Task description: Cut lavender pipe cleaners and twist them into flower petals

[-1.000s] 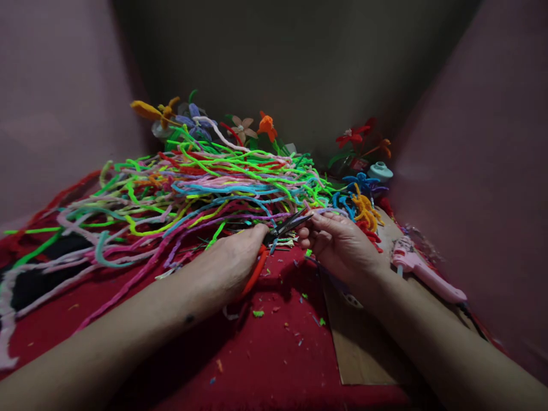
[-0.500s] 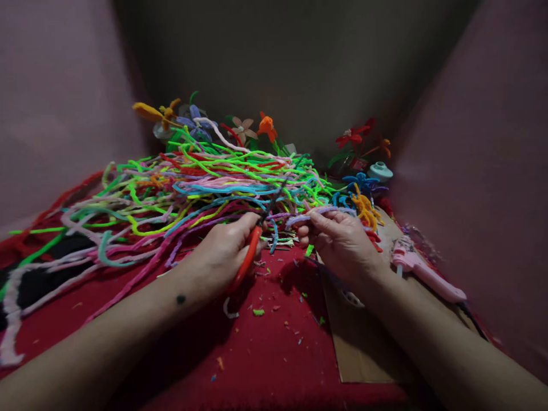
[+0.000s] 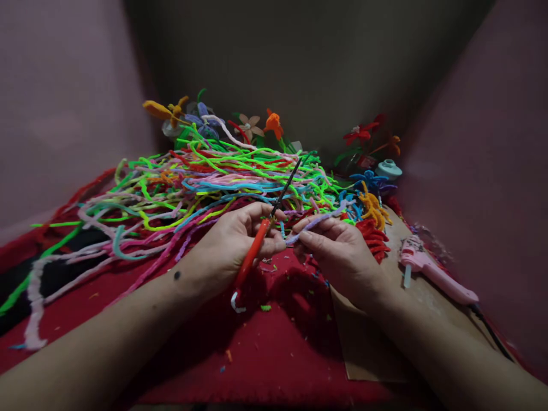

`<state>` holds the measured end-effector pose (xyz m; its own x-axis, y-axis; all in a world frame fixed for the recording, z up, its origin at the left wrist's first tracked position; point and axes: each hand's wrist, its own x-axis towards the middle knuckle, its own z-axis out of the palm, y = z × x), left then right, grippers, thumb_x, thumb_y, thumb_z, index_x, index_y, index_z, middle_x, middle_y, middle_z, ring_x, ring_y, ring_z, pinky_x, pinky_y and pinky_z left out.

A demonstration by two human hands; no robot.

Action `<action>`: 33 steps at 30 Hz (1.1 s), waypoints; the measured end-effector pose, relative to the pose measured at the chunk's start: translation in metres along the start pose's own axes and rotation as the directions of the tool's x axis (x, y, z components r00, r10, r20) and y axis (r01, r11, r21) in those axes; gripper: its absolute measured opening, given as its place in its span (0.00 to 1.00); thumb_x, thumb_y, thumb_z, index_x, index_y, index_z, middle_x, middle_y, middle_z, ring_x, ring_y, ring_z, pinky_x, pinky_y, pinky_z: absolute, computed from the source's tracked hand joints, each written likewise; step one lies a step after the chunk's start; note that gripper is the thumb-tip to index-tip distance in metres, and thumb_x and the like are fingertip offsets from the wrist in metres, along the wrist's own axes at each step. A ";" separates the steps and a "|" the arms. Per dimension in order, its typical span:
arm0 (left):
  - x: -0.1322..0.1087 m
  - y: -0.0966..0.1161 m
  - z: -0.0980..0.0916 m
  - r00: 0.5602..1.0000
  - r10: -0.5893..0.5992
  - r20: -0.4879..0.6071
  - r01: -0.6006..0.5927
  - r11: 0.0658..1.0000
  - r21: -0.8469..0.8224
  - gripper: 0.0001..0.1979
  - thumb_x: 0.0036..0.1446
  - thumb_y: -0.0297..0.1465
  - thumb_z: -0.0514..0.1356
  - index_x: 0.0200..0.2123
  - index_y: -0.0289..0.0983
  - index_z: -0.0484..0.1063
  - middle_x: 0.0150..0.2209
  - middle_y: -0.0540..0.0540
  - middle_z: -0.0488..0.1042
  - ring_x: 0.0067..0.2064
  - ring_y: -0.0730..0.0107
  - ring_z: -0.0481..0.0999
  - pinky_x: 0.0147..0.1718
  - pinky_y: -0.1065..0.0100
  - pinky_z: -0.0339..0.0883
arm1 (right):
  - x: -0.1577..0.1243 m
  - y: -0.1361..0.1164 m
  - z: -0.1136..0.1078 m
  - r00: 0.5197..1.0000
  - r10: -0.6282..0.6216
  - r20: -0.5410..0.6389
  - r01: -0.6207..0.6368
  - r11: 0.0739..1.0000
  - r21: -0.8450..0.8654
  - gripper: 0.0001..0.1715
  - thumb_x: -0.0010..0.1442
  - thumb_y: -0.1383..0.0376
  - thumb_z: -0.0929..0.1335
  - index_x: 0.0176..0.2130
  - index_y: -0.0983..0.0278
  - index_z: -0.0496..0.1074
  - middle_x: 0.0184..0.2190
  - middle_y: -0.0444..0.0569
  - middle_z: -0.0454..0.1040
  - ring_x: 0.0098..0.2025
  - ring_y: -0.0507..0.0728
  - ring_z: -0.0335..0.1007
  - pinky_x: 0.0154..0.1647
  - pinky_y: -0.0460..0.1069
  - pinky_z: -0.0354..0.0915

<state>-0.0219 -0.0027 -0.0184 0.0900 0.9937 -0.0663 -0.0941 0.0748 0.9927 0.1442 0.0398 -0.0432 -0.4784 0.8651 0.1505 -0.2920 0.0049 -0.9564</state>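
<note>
My left hand (image 3: 240, 237) holds a pair of scissors (image 3: 252, 251) with red handles, its dark blades pointing up and away over the heap. My right hand (image 3: 334, 242) pinches a short lavender pipe cleaner (image 3: 319, 220), which slants up to the right across the fingers. The left thumb and fingertips are close to the pipe cleaner's near end; whether they touch it I cannot tell. Just beyond both hands spreads a large heap of pipe cleaners (image 3: 240, 182) in green, pink, blue, yellow and red.
A pink glue gun (image 3: 436, 271) lies on brown cardboard (image 3: 372, 348) at the right. Pipe-cleaner flowers (image 3: 359, 134) stand along the back, near a pale blue round container (image 3: 389, 169). Orange petals (image 3: 374, 208) and red petals (image 3: 373, 240) lie beside my right hand. Scraps dot the red cloth (image 3: 278, 371).
My hands have come closer together, the left fingertips moving to the pipe cleaner's near end. The scissors have turned more upright in the left hand. The whole view has shifted slightly.
</note>
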 end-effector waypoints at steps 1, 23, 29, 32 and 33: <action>-0.001 0.000 0.002 1.000 0.018 -0.014 -0.018 1.000 0.007 0.19 0.43 0.29 0.68 0.39 0.36 0.67 0.24 0.55 0.68 0.23 0.80 0.64 0.22 0.77 0.58 | 0.000 0.000 0.000 1.000 0.011 0.002 -0.011 1.000 0.004 0.04 0.52 0.67 0.72 0.32 0.64 0.74 0.26 0.44 0.72 0.25 0.49 0.66 0.28 0.46 0.61; 0.001 0.003 0.003 0.998 0.046 -0.031 -0.045 0.998 0.032 0.23 0.37 0.21 0.66 0.38 0.36 0.63 0.25 0.56 0.70 0.26 0.80 0.67 0.25 0.79 0.61 | -0.002 0.001 0.006 0.997 0.069 -0.035 -0.067 0.996 0.059 0.03 0.49 0.70 0.72 0.27 0.67 0.73 0.21 0.44 0.71 0.23 0.49 0.64 0.27 0.46 0.59; 0.001 0.002 -0.002 0.991 0.120 -0.065 -0.107 0.979 0.173 0.18 0.43 0.25 0.62 0.40 0.36 0.64 0.24 0.57 0.66 0.25 0.80 0.65 0.24 0.77 0.58 | 0.001 -0.002 0.004 0.997 0.043 -0.062 -0.036 0.992 0.117 0.02 0.48 0.70 0.72 0.25 0.66 0.75 0.21 0.44 0.71 0.24 0.49 0.65 0.28 0.45 0.61; 0.002 -0.002 -0.011 0.971 0.235 -0.043 -0.188 0.862 0.472 0.17 0.49 0.27 0.58 0.44 0.37 0.64 0.27 0.54 0.67 0.28 0.75 0.66 0.26 0.73 0.60 | 0.005 -0.004 0.002 0.993 0.004 -0.117 0.010 0.993 0.119 0.02 0.48 0.71 0.72 0.25 0.66 0.75 0.21 0.44 0.71 0.25 0.49 0.65 0.28 0.45 0.61; 0.003 -0.004 -0.014 0.961 0.275 -0.014 -0.217 0.786 0.578 0.17 0.50 0.27 0.56 0.46 0.36 0.64 0.29 0.52 0.68 0.29 0.72 0.67 0.28 0.71 0.60 | 0.006 -0.005 0.001 0.991 -0.011 -0.135 0.027 0.993 0.117 0.02 0.48 0.71 0.72 0.25 0.66 0.75 0.22 0.44 0.71 0.25 0.49 0.65 0.28 0.45 0.61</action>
<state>-0.0354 0.0013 -0.0239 0.0468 0.9770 0.2081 0.4799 -0.2047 0.8531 0.1423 0.0447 -0.0373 -0.3590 0.9247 0.1263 -0.3995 -0.0299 -0.9163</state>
